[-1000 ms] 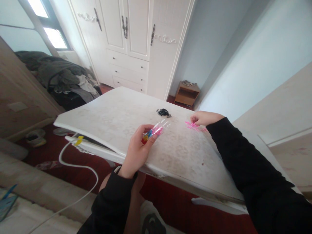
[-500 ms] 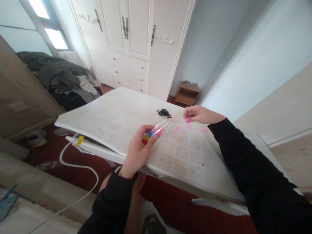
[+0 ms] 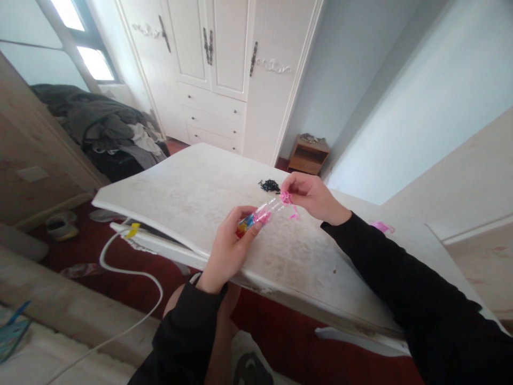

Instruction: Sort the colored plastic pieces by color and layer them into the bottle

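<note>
My left hand (image 3: 232, 243) is closed around a clear plastic bag (image 3: 274, 205) that lies tilted up to the right. Inside it are small red, yellow, blue and pink pieces (image 3: 262, 216), too small to name for sure. My right hand (image 3: 308, 195) pinches a clump of small pink pieces, perhaps little rubber bands (image 3: 286, 198), right at the open end of the bag. More pink pieces (image 3: 294, 214) lie on the table just below those fingertips. A pile of small black pieces (image 3: 269, 185) sits behind the bag, close to my right hand.
The white table (image 3: 172, 187) has a worn, lifted front edge. A white cable (image 3: 132, 274) hangs off its left side. A pink item (image 3: 381, 226) lies beyond my right forearm. A white wardrobe (image 3: 216, 80) and a small wooden cabinet (image 3: 306, 158) stand behind.
My right hand has moved left with the pink clump, from over the scattered pink pieces to the mouth of the bag. My left hand has kept nearly still with the bag.
</note>
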The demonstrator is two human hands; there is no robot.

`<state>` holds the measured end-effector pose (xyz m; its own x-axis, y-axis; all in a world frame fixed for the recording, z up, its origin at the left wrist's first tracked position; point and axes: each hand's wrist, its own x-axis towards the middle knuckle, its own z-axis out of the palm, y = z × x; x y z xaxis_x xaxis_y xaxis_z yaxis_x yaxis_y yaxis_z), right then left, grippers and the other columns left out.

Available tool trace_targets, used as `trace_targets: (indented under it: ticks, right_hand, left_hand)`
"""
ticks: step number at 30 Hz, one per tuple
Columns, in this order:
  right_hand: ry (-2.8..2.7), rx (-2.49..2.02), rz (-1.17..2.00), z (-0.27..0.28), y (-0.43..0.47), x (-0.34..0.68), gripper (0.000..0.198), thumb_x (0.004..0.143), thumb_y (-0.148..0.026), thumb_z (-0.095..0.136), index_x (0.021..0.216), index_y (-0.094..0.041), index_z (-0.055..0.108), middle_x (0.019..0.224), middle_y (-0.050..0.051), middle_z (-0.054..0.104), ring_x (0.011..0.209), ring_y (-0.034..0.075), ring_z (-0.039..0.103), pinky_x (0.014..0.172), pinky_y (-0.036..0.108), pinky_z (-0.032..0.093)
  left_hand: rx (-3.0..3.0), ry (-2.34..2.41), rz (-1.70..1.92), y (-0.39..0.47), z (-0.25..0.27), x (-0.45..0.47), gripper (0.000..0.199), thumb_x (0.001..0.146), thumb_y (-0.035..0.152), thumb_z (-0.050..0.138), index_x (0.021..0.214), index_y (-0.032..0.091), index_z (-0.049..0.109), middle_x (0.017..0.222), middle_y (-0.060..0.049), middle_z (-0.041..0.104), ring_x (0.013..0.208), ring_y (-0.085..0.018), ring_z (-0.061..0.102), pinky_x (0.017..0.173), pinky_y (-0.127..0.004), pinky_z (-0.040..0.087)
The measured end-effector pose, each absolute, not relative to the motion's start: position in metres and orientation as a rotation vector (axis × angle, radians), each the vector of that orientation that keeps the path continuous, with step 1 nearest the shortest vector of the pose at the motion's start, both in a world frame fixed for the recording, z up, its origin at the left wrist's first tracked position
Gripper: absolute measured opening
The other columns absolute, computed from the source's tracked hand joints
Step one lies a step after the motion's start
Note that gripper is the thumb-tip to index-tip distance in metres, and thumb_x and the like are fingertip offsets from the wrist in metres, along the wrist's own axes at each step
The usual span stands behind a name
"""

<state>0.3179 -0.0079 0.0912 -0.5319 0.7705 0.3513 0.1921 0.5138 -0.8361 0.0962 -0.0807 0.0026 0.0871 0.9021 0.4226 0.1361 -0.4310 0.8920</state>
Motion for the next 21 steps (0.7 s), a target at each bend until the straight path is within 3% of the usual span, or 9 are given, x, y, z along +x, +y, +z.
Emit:
trace_targets:
  ticks: [12, 21]
  right_hand:
    - [-1.967, -0.780, 0.757, 0.078, -0.016, 0.306, 0.007, 0.080, -0.018, 0.078, 0.082, -0.020, 0.071, 0.081, 0.000, 0.072, 0.076, 0.015, 0.066, 0.075, 0.033, 0.054]
    - [-2.065, -0.821, 0.736, 0.083, -0.007, 0.315, 0.013, 0.078, -0.030, 0.084, 0.074, -0.020, 0.077, 0.078, 0.003, 0.072, 0.071, 0.015, 0.064, 0.066, 0.031, 0.051]
  left_hand:
    - [1.671, 1.061, 1.413, -0.081, 0.003, 0.097, 0.023, 0.099, 0.037, 0.064, 0.115, 0.020, 0.065, 0.110, -0.006, 0.072, 0.102, -0.021, 0.066, 0.092, -0.034, 0.048]
    - [1.688, 1.115, 1.398, -0.081, 0.005, 0.097, 0.024, 0.098, 0.037, 0.065, 0.114, 0.020, 0.066, 0.110, -0.006, 0.073, 0.102, -0.021, 0.066, 0.092, -0.034, 0.049]
